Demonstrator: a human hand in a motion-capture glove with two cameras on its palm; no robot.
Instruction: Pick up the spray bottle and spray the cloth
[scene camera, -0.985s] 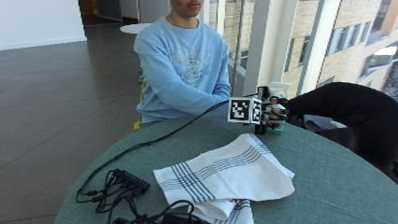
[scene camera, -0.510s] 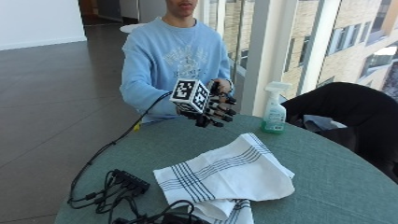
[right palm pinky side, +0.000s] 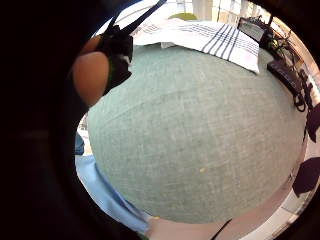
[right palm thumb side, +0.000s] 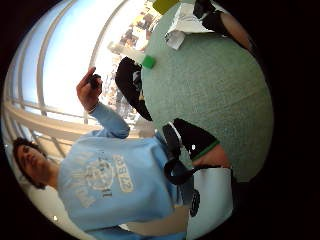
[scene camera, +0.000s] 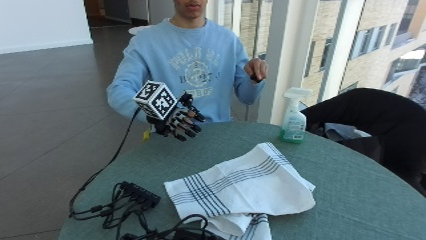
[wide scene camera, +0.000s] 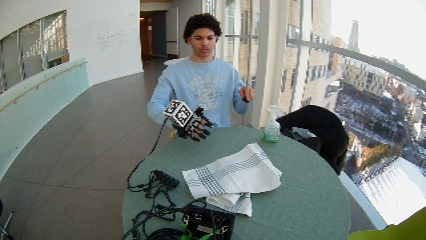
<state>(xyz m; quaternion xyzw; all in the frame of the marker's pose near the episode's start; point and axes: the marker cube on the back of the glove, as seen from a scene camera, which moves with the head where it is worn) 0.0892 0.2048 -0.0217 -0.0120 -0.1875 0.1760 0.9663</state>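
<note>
A clear spray bottle (scene camera: 293, 116) with green liquid and a white trigger head stands upright on the round green table (scene camera: 373, 200), at its far edge by the window. A white cloth (scene camera: 243, 186) with dark stripes lies crumpled in the middle of the table. My gloved right hand (scene camera: 178, 121) hovers above the table's far left edge, well left of the bottle, fingers spread and holding nothing. The bottle (wide scene camera: 271, 125) and the cloth (wide scene camera: 232, 176) also show in the wide outside view. In the thumb side palm view the bottle (right palm thumb side: 135, 55) stands far from the palm.
A black power strip (scene camera: 136, 194) with a tangle of cables lies at the near left of the table. A black jacket (scene camera: 369, 112) hangs over a chair right of the bottle. The person's bare hand (scene camera: 255, 69) is raised, pinching a small dark object.
My hand has let go of the standing spray bottle and swung left across the table's far edge. It now hangs in the air with fingers spread, and the bottle stays where it was.
</note>
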